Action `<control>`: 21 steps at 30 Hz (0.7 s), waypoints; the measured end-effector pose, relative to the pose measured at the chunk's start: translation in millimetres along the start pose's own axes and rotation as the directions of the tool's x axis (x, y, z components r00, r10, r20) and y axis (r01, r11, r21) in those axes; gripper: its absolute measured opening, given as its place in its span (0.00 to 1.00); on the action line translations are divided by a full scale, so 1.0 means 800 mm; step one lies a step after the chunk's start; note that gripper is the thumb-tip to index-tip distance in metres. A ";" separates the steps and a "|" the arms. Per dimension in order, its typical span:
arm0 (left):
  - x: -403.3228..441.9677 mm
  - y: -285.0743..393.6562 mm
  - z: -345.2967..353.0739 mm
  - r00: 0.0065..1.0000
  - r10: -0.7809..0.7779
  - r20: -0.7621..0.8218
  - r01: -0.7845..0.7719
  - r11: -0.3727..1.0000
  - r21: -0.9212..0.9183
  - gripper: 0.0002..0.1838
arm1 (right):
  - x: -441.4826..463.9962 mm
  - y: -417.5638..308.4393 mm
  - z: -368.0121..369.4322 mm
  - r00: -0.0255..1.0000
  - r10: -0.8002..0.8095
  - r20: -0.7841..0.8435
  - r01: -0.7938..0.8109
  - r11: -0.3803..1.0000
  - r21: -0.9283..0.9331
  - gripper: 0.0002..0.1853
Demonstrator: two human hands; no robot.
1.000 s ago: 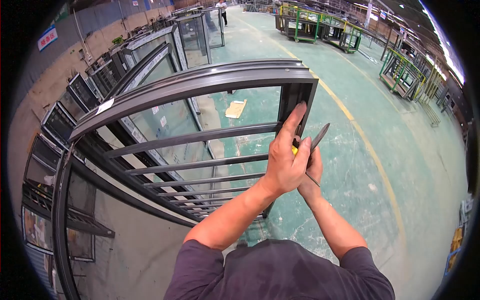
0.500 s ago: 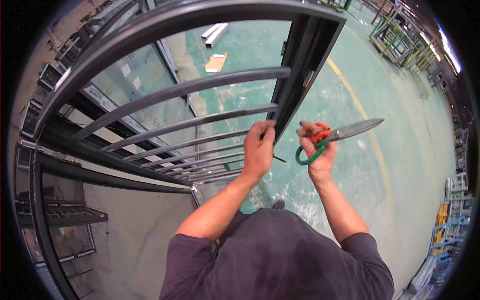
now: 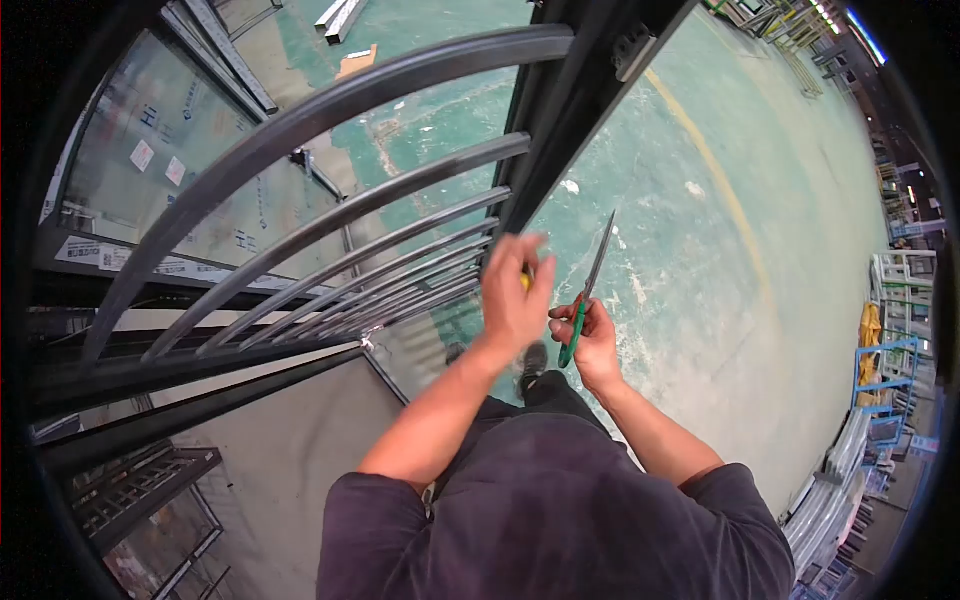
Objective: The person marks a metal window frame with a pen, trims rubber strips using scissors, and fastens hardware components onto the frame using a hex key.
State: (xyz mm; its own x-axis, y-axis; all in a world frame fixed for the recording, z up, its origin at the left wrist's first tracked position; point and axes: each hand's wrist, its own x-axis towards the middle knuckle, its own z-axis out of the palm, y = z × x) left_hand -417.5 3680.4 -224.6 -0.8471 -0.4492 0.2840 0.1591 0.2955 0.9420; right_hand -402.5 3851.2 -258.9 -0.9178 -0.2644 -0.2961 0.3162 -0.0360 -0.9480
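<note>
My right hand [image 3: 594, 350] grips a pair of scissors [image 3: 578, 330] by the green handle loop. The blades point away from me and are seen nearly edge-on, closed together. My left hand [image 3: 512, 308] is a little to the left, smeared by motion, with its fingers partly curled. Between its thumb and fingers shows a small yellow thing [image 3: 525, 281], mostly hidden in the palm. Just beyond the left hand stands a dark metal frame [image 3: 560, 95] with several grey crossbars [image 3: 340, 95]. I cannot tell whether the left hand touches the frame.
Glass panels [image 3: 180, 110] with stickers lean at the left. Metal profiles [image 3: 342, 18] and a brown cardboard piece [image 3: 357, 60] lie on the green floor [image 3: 660, 240]. Racks with blue frames [image 3: 885, 375] line the right side. A dark slatted frame [image 3: 150, 485] sits at lower left.
The scissors have turned from pointing right to pointing away from me, and my right hand has moved left and lower. The view has come nearer the frame's bars. My left hand's fingers have loosened.
</note>
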 end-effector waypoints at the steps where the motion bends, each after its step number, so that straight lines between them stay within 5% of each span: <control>1: 0.028 0.010 0.001 0.987 0.135 -0.086 -0.132 0.990 0.042 0.13 | -0.001 -0.005 -0.005 1.000 0.024 -0.002 -0.025 0.999 -0.031 0.18; 3: 0.082 0.046 0.002 0.903 0.368 -0.221 -0.353 0.930 0.103 0.11 | 0.003 -0.015 -0.020 0.999 0.044 0.020 -0.042 0.996 -0.084 0.17; 14: 0.136 0.102 -0.006 0.793 0.550 -0.261 -0.473 0.827 0.303 0.09 | 0.009 -0.016 -0.109 0.986 0.033 0.164 0.001 0.979 -0.205 0.19; 21: 0.155 0.128 -0.031 0.790 0.613 0.002 -0.557 0.717 0.418 0.11 | 0.013 -0.015 -0.131 0.976 0.033 0.213 0.022 0.968 -0.251 0.20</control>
State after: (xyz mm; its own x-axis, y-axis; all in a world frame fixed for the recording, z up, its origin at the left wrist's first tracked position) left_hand -493.6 3634.6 -88.2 -0.5727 -0.1724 0.8014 0.3742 0.8149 0.4427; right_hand -440.9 3950.0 -262.4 -0.8347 -0.4647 -0.2957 0.2257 0.2012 -0.9532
